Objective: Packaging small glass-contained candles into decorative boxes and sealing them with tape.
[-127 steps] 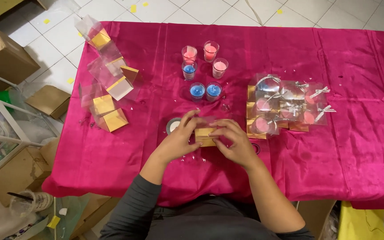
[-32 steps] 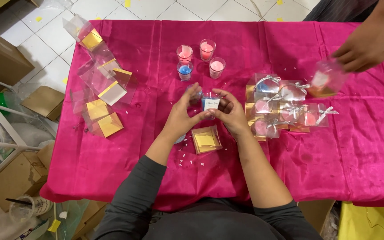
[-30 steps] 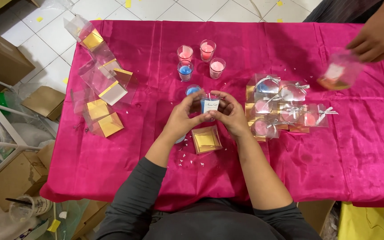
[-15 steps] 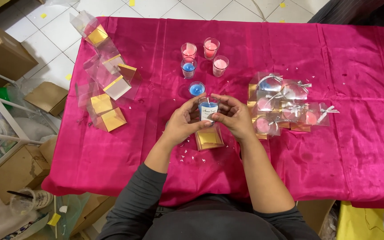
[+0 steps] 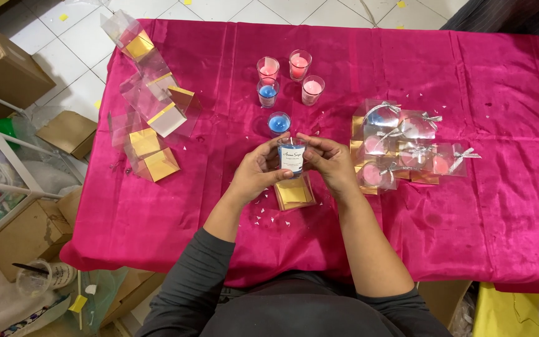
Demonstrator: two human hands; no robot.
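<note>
We hold labelled blue candle glass (image 5: 292,156), left hand (image 5: 258,171) and right hand (image 5: 329,163) gripping; wrapped candles (image 5: 400,146) done, gold box (image 5: 294,191) unfilled.

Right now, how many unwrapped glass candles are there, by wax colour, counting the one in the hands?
Pink candles: 3
Blue candles standing free: 2
Labelled candle, held between left hand and right hand: 1
Total: 6

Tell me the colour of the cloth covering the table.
Bright magenta pink, a plain shiny tablecloth, seen clearly in the head view.
</note>
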